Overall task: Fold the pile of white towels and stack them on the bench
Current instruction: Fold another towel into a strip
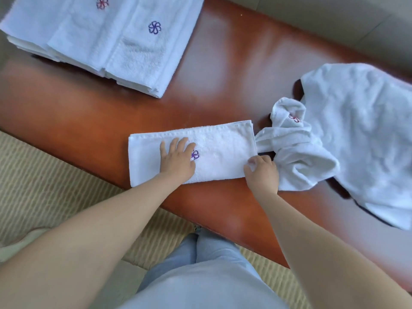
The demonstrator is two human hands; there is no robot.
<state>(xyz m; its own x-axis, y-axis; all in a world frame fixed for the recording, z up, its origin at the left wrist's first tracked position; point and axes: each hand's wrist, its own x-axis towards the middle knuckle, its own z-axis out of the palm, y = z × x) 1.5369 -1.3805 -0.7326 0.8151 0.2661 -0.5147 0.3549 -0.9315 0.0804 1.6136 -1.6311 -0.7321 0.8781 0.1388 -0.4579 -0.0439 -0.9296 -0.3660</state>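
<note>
My left hand is lying flat on the folded towel, fingers straight and slightly spread, palm pressing down beside the purple flower mark. My right hand is curling at the towel's near right corner, thumb and fingertips pinching the edge of the cloth.

The folded towel is lying as a long strip under both hands, near the front edge of the bench. Just right of my right hand, a crumpled towel is touching the strip's end; a red mark is showing in its folds. Further right, more loose towels are lying spread in a rumpled heap.

Far ahead and to the left of my left hand, the stack of folded towels is sitting on the bench, well apart from the strip, with flower marks showing on top.

The bench is glossy reddish-brown wood, reflecting light. Below my arms, a woven straw-coloured mat is covering the floor, and my light blue trousers are showing between my forearms.
</note>
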